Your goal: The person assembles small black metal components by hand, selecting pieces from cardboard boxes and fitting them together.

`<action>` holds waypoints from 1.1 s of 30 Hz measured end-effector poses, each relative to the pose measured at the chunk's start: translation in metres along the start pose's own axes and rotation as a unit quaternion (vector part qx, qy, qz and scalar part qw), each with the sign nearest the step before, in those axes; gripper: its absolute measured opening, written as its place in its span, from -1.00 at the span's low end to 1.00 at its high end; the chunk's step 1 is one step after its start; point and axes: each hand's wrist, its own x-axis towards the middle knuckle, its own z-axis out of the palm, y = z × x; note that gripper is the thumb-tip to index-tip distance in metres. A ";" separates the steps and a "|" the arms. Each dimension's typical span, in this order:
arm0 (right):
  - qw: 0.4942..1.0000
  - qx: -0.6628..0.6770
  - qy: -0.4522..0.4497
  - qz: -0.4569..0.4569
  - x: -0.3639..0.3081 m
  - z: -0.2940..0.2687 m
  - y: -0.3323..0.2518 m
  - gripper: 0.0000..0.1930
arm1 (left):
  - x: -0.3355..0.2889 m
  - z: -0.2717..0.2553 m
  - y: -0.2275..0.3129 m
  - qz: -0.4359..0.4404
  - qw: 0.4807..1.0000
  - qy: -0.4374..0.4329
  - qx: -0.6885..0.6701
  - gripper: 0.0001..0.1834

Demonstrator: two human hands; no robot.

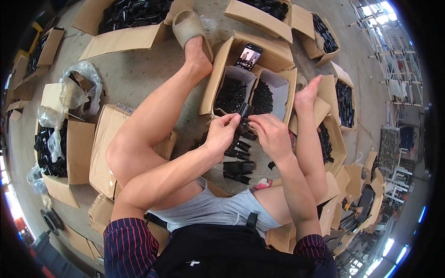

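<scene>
Between my legs, my left hand (222,135) is closed in a pinch on a black plastic piece (245,110), which tilts up and away from me. My right hand (270,133) is closed too, its thumb and fingertips pressed together at the right side of that piece. Whatever sits in those fingertips is too small to make out. Just beyond the hands stands an open cardboard box with two grey compartments (279,85), both holding small black parts (262,98). Several larger black plastic pieces (238,167) lie on the floor below my hands.
A phone (249,56) showing a video leans inside the box's far side. Open cartons of black parts surround me, such as one at the left (79,153) and one at the far left (119,44). Metal racks (389,60) stand along the right.
</scene>
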 end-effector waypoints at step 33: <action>0.996 -0.018 -0.054 0.063 0.011 0.004 0.000 -0.79 | 0.002 0.000 -0.005 0.015 0.999 0.012 0.026 -0.68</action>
